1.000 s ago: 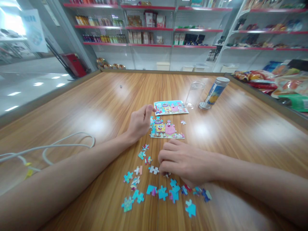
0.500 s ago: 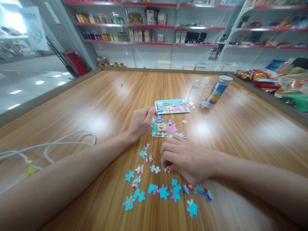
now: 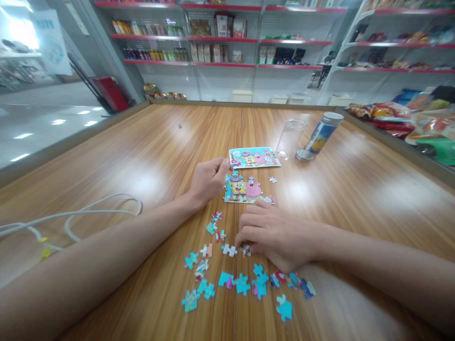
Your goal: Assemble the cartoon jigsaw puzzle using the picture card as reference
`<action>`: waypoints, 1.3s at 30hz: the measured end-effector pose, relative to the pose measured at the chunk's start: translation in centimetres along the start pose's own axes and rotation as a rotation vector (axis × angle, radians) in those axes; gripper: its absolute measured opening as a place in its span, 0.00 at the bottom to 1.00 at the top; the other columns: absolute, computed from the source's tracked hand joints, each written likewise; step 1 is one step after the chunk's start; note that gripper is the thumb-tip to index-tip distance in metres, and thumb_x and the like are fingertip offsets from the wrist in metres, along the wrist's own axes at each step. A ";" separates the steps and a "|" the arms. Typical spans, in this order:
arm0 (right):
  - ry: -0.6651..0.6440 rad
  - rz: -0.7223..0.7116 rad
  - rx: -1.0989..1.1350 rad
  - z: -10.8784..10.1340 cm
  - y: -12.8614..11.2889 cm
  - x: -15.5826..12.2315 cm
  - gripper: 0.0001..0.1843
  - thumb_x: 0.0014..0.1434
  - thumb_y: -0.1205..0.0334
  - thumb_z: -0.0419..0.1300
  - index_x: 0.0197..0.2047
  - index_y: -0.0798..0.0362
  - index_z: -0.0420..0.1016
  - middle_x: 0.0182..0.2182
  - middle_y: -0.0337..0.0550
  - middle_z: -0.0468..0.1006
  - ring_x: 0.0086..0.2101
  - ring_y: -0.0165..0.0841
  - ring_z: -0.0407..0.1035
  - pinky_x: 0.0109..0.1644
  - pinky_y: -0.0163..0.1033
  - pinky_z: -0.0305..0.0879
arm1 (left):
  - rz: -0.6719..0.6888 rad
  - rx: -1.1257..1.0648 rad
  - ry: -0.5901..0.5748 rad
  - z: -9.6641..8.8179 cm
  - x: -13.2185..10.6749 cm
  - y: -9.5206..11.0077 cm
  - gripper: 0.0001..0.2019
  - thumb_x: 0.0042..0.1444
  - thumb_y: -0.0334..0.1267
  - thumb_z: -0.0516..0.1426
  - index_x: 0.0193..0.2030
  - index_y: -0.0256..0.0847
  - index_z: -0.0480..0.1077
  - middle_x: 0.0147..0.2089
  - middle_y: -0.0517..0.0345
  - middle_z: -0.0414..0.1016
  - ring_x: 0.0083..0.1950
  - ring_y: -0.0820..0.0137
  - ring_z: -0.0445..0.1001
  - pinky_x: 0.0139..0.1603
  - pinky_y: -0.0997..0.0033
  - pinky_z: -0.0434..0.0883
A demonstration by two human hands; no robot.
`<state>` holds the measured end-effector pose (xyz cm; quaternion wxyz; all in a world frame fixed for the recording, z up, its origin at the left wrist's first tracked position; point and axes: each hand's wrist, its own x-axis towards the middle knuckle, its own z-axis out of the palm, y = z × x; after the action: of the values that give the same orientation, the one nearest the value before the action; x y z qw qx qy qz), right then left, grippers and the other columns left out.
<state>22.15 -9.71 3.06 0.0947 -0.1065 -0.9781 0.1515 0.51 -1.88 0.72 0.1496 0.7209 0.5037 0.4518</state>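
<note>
A partly joined cartoon jigsaw (image 3: 245, 190) lies mid-table, with its printed picture card (image 3: 254, 157) just behind it. My left hand (image 3: 209, 180) rests curled at the jigsaw's left edge, fingers closed; what they hold, if anything, is hidden. My right hand (image 3: 273, 234) lies in front of the jigsaw, fingertips pinched on a small puzzle piece (image 3: 245, 249) against the wood. Several loose pieces (image 3: 241, 283), mostly turquoise, are scattered in front of and to the left of that hand. One stray piece (image 3: 272, 179) sits to the right of the jigsaw.
A clear plastic tube (image 3: 289, 138), a printed canister (image 3: 323, 131) and a round lid (image 3: 305, 155) stand at the back right. A white cable (image 3: 88, 212) loops at the left. Snack bags (image 3: 408, 118) pile along the right edge. Shop shelves (image 3: 220, 42) line the back.
My right hand has shifted slightly back toward the jigsaw, fingertips staying on the small piece. The view has tilted a little. My left hand has hardly moved.
</note>
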 end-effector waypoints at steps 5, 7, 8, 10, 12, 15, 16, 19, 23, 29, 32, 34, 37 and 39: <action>0.000 0.032 0.028 -0.2 -0.1 0.1 0.03 0.63 0.66 0.59 0.41 0.54 0.72 0.38 0.44 0.74 0.40 0.35 0.62 0.46 0.43 0.56 | 0.007 0.006 0.001 0.1 0.0 -0.1 0.23 0.68 0.48 0.49 0.32 0.38 0.77 0.18 0.65 0.55 0.21 0.75 0.56 0.25 0.71 0.51; 0.004 0.038 0.038 -0.2 0.0 0.1 0.03 0.62 0.67 0.60 0.41 0.54 0.71 0.38 0.44 0.73 0.39 0.35 0.62 0.46 0.43 0.56 | 0.008 0.009 0.001 0.0 0.0 -0.1 0.22 0.68 0.48 0.49 0.32 0.38 0.77 0.18 0.65 0.55 0.21 0.75 0.56 0.25 0.71 0.52; 0.008 0.041 0.041 -0.2 0.0 0.1 0.03 0.62 0.66 0.60 0.40 0.54 0.71 0.38 0.44 0.73 0.39 0.35 0.62 0.46 0.44 0.56 | 0.008 0.010 0.000 0.0 0.0 -0.1 0.22 0.68 0.48 0.49 0.32 0.38 0.77 0.18 0.65 0.55 0.21 0.75 0.56 0.25 0.71 0.52; 0.014 0.047 0.043 -0.2 0.0 0.1 0.03 0.62 0.66 0.60 0.40 0.54 0.71 0.38 0.44 0.73 0.39 0.35 0.62 0.46 0.44 0.56 | 0.007 0.011 -0.001 0.0 0.0 -0.1 0.22 0.68 0.48 0.49 0.32 0.38 0.77 0.18 0.65 0.55 0.21 0.75 0.56 0.25 0.71 0.52; 0.016 0.046 0.039 -0.2 0.1 0.1 0.02 0.62 0.66 0.59 0.39 0.54 0.70 0.37 0.43 0.73 0.39 0.35 0.62 0.46 0.44 0.56 | 0.009 0.011 0.000 0.0 0.0 -0.1 0.22 0.68 0.48 0.49 0.32 0.38 0.77 0.18 0.65 0.55 0.21 0.75 0.56 0.25 0.71 0.51; 0.025 0.032 0.028 -0.1 0.2 0.0 0.02 0.62 0.66 0.59 0.37 0.54 0.69 0.36 0.43 0.72 0.38 0.35 0.62 0.45 0.43 0.55 | 0.012 0.010 0.001 0.0 0.0 -0.1 0.22 0.67 0.48 0.49 0.31 0.38 0.77 0.18 0.65 0.55 0.21 0.75 0.56 0.25 0.71 0.51; 0.031 0.026 0.025 0.0 0.3 0.0 0.02 0.62 0.66 0.59 0.37 0.54 0.69 0.36 0.43 0.72 0.38 0.35 0.62 0.45 0.43 0.55 | 0.012 0.008 0.001 0.1 0.0 -0.1 0.22 0.67 0.48 0.49 0.31 0.38 0.77 0.18 0.65 0.55 0.21 0.75 0.56 0.25 0.71 0.52; 0.045 0.004 0.013 0.3 0.5 -0.1 0.02 0.62 0.65 0.59 0.37 0.54 0.69 0.35 0.42 0.72 0.38 0.34 0.62 0.44 0.43 0.54 | 0.011 -0.002 0.002 0.1 0.0 -0.2 0.22 0.67 0.48 0.50 0.31 0.37 0.77 0.18 0.65 0.56 0.21 0.75 0.56 0.25 0.71 0.52; 0.100 -0.051 -0.051 0.8 0.9 -0.2 0.05 0.65 0.63 0.56 0.36 0.54 0.69 0.33 0.41 0.72 0.35 0.33 0.62 0.43 0.42 0.54 | 0.009 -0.008 0.001 0.1 0.0 -0.2 0.22 0.67 0.47 0.50 0.30 0.37 0.76 0.18 0.64 0.56 0.21 0.75 0.57 0.25 0.72 0.52; 0.288 -0.120 -0.146 1.2 1.5 -0.2 0.07 0.65 0.71 0.53 0.36 0.54 0.68 0.27 0.38 0.70 0.30 0.31 0.59 0.39 0.40 0.52 | 0.007 -0.005 -0.005 0.2 0.0 -0.3 0.22 0.67 0.47 0.49 0.30 0.37 0.76 0.18 0.64 0.56 0.22 0.74 0.57 0.24 0.72 0.52; 0.249 -0.149 -0.127 1.0 1.6 -0.3 0.12 0.57 0.76 0.53 0.43 0.55 0.70 0.31 0.40 0.72 0.32 0.33 0.61 0.39 0.40 0.53 | 0.005 -0.007 -0.007 0.2 0.0 -0.3 0.22 0.67 0.47 0.49 0.30 0.37 0.76 0.18 0.64 0.57 0.22 0.74 0.57 0.24 0.72 0.52; 0.182 -0.160 -0.117 0.8 1.4 -0.3 0.15 0.56 0.74 0.54 0.47 0.54 0.72 0.33 0.42 0.72 0.34 0.34 0.61 0.39 0.40 0.54 | 0.005 -0.011 -0.006 0.2 0.0 -0.2 0.22 0.66 0.47 0.49 0.29 0.37 0.76 0.18 0.64 0.56 0.22 0.74 0.57 0.24 0.72 0.51; 0.156 -0.162 -0.101 0.7 1.1 -0.3 0.12 0.61 0.69 0.56 0.48 0.53 0.75 0.33 0.42 0.71 0.33 0.34 0.60 0.39 0.41 0.54 | 0.005 -0.015 -0.005 0.2 0.0 -0.2 0.22 0.67 0.47 0.49 0.29 0.38 0.76 0.18 0.64 0.56 0.21 0.75 0.57 0.24 0.72 0.52; 0.167 -0.157 -0.087 0.8 0.9 -0.2 0.09 0.66 0.65 0.55 0.45 0.53 0.76 0.32 0.42 0.70 0.33 0.33 0.59 0.39 0.42 0.53 | 0.007 -0.011 -0.006 0.1 0.0 -0.2 0.22 0.67 0.47 0.49 0.29 0.37 0.76 0.18 0.64 0.56 0.22 0.75 0.57 0.25 0.72 0.51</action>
<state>22.37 -9.10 1.99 0.1829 -0.0459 -0.9778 0.0914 0.53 -1.74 0.55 0.1533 0.7231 0.4985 0.4529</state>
